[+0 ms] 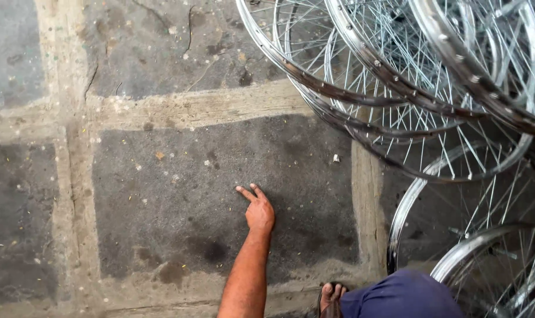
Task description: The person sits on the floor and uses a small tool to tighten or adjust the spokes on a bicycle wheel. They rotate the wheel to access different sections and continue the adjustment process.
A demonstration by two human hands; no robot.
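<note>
- Where the person crouches, one hand [259, 212] reaches down to the stone floor [179, 176], two fingers [246, 193] stretched out in a V and the rest curled in; it grips nothing.
- Which hand it is I cannot tell for sure; it looks like the left, and the other hand is out of view.
- Fingertips touch or almost touch the dark grey slab, which is rough, speckled with pale grit and marked by darker stains near the forearm.
- Pale, worn joints [197, 109] run between the slabs, one across above the hand and one upright to its right.
- Shiny metal wheel rims [397, 76] with thin spokes lie stacked and overlapping at upper right, well apart from the hand.
- More rims [456, 212] lie at lower right, beside a blue-clad knee [403, 297].
- Toes in a sandal [331, 294] show at the bottom edge, just beside the knee.
- No packages, labels or signs show anywhere.
</note>
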